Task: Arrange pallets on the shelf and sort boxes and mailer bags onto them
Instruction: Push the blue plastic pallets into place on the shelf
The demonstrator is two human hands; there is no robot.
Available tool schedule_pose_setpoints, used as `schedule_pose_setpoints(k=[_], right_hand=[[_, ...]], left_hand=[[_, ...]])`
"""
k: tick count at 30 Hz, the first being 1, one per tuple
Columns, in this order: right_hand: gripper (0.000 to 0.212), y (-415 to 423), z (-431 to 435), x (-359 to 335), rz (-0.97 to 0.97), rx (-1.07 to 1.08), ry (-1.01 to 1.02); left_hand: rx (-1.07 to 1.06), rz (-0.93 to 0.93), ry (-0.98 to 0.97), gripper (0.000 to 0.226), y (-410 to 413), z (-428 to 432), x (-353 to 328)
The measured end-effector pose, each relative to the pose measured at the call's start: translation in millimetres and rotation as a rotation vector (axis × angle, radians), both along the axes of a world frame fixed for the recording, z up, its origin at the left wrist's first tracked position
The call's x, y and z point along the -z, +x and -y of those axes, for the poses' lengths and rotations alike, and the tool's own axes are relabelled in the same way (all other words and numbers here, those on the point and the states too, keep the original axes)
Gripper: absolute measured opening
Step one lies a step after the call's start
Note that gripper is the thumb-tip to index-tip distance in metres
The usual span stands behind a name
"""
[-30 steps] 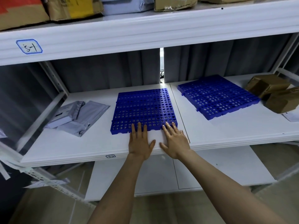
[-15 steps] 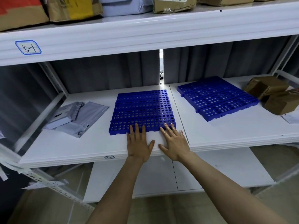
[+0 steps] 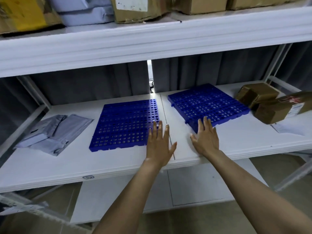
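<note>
My left hand point(image 3: 158, 146) lies flat at the front of the middle shelf point(image 3: 50, 168). Its fingers are straight and slightly apart, the thumb swung out to the right. The fingertips cover the near right corner of the left pallet point(image 3: 125, 125), so I cannot see that corner. My right hand point(image 3: 206, 139) is flat too, fingers straight and close together. Its tips reach the near corner of the right pallet point(image 3: 209, 105) and hide it. Whether either palm presses down or only hovers, I cannot tell.

Below the shelf a lower board point(image 3: 202, 188) shows, partly blocked by my arms. A small label point(image 3: 88, 177) on the shelf's front edge is too small to read.

Both blue pallets lie flat side by side, the right one turned at an angle. Grey mailer bags point(image 3: 54, 132) are heaped left of the left pallet. Brown boxes point(image 3: 256, 93) sit right of the right pallet, the nearer one cut off by the frame, with a pale sheet point(image 3: 287, 129) under it.

A grey curtain point(image 3: 84, 81) hangs behind. On the upper shelf point(image 3: 152, 39) are parcels point(image 3: 135, 9), their tops cropped and blurred.
</note>
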State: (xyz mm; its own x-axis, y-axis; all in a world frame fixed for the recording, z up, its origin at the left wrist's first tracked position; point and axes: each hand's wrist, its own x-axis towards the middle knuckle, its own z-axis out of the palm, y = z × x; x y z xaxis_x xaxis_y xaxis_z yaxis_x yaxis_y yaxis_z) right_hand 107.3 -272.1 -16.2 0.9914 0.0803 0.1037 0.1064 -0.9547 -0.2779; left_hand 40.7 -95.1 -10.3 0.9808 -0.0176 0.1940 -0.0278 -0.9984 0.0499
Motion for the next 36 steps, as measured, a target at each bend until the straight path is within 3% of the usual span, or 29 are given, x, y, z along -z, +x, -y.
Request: schedule_pose_setpoints(k=[7, 15, 21, 26, 36], right_hand=[[0.069, 41, 67, 4, -0.114, -0.124, -0.018], [0.051, 22, 57, 13, 0.151, -0.253, -0.163], [0.033, 16, 62, 10, 0.276, -0.365, -0.058], [0.052, 33, 87, 18, 0.165, -0.261, -0.115], [0.057, 17, 73, 24, 0.177, -0.227, -0.17]], left_hand=[[0.056, -0.037, 0.011, 0.069, 34, 70, -1], [0.054, -0.063, -0.141, 0.058, 49, 108, 12], [0.016, -0.053, -0.192, 0.054, 45, 110, 28], [-0.024, -0.011, -0.242, 0.053, 41, 111, 26], [-0.056, 0.027, -0.25, 0.05, 38, 101, 31]])
